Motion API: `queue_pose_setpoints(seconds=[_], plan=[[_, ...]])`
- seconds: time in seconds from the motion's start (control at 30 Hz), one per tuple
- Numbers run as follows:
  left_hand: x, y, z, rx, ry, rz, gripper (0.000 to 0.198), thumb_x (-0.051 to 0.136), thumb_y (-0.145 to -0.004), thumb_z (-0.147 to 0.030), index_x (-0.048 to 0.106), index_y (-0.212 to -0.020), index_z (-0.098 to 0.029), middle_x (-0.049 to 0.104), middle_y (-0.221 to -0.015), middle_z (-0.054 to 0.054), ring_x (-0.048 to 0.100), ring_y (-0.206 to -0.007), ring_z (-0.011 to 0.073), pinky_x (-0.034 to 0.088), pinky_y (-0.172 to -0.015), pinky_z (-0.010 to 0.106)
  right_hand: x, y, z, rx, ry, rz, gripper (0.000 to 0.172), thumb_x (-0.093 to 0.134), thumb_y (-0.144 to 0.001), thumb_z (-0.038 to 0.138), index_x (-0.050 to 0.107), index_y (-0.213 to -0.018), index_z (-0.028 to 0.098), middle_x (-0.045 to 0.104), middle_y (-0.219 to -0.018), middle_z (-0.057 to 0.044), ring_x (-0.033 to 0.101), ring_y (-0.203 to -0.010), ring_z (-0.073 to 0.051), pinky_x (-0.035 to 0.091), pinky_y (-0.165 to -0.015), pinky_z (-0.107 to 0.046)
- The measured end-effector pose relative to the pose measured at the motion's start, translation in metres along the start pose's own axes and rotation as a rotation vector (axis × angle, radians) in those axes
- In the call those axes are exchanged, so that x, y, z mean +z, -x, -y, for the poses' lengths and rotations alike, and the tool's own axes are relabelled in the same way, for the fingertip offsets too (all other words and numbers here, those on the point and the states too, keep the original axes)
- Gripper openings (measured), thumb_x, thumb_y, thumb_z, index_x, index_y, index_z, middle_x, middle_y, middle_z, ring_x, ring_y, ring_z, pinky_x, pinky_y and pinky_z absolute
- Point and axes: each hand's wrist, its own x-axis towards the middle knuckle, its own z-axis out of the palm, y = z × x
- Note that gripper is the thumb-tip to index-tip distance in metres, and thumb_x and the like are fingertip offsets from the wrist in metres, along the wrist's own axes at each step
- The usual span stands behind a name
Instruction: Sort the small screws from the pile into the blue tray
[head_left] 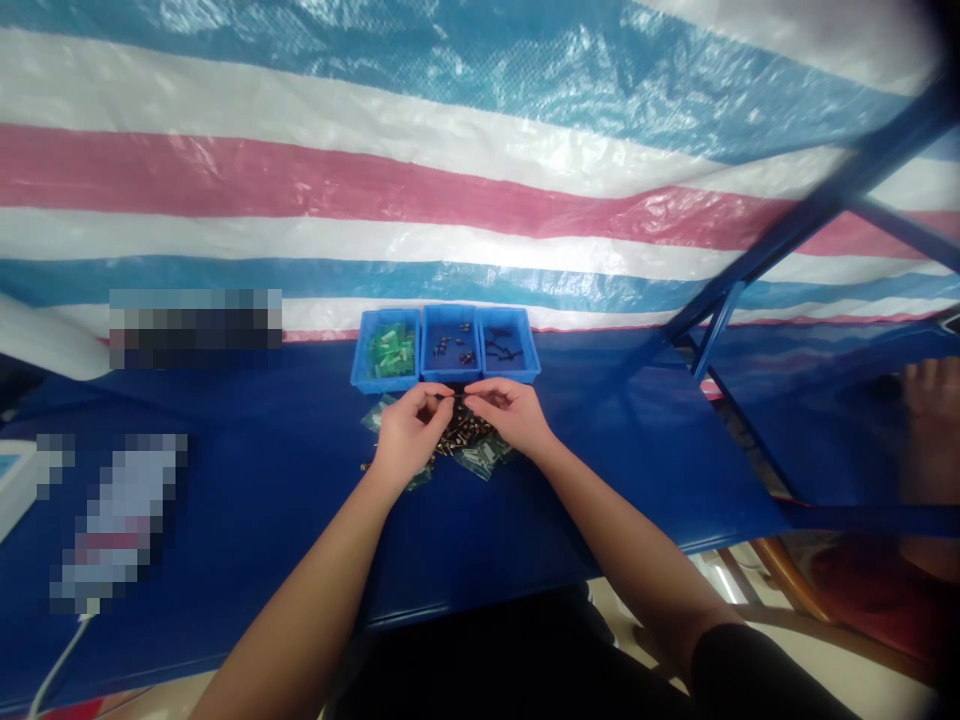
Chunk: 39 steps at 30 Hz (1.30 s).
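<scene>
My left hand (409, 425) and my right hand (514, 412) meet over a pile of small brass-coloured and dark metal parts (466, 430). Thumb and forefinger are pinched together on each side. A small dark piece seems to span the gap between the fingertips, too tiny to name. Small clear plastic bags (486, 456) lie around and under the pile. Just behind my hands stand three blue bins: the left bin (360, 360) holds green pieces (391, 350), the middle bin (450, 318) small metal parts (466, 357), the right bin (529, 350) thin dark pieces (504, 350).
The blue table (285, 480) carries a blurred-out object with a white cable (60, 655) at left. A striped plastic sheet (375, 180) hangs behind. Blue frame bars (757, 250) rise at right, and beyond them another person's hand (930, 400) shows.
</scene>
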Motion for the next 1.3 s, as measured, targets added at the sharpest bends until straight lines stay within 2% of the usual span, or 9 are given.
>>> queue_pose_setpoints(seconds=[0.23, 0.97, 1.3], plan=[[-0.0019, 0.0002, 0.0001, -0.040, -0.036, 0.002, 0.023, 0.060, -0.087, -0.039, 0.067, -0.097, -0.020, 0.056, -0.062, -0.003, 0.050, -0.056, 0.0100, 0.040, -0.056, 0.021, 0.0001, 0.0002, 0.0015, -0.011, 0.004, -0.001, 0.026, 0.075, -0.074, 0.037, 0.074, -0.093, 0.019, 0.075, -0.088, -0.006, 0.070, -0.077, -0.018, 0.056, -0.072, -0.031], [0.0016, 0.0006, -0.0002, 0.027, -0.015, -0.026, 0.017, 0.062, -0.086, -0.033, 0.065, -0.094, -0.019, 0.051, -0.060, -0.005, 0.046, -0.054, 0.0091, 0.039, -0.056, 0.021, -0.0022, 0.0000, 0.0006, 0.007, -0.010, 0.018, 0.030, 0.075, -0.074, 0.039, 0.073, -0.095, 0.019, 0.074, -0.086, -0.005, 0.067, -0.072, -0.016, 0.055, -0.068, -0.029], [-0.0009, 0.0000, -0.0004, -0.038, -0.025, 0.006, 0.025, 0.061, -0.086, -0.040, 0.068, -0.098, -0.019, 0.058, -0.063, -0.002, 0.051, -0.056, 0.0107, 0.040, -0.056, 0.022, -0.0016, 0.0007, -0.0015, -0.004, 0.001, 0.002, 0.028, 0.076, -0.074, 0.040, 0.072, -0.092, 0.020, 0.074, -0.090, -0.006, 0.068, -0.077, -0.017, 0.056, -0.073, -0.031]])
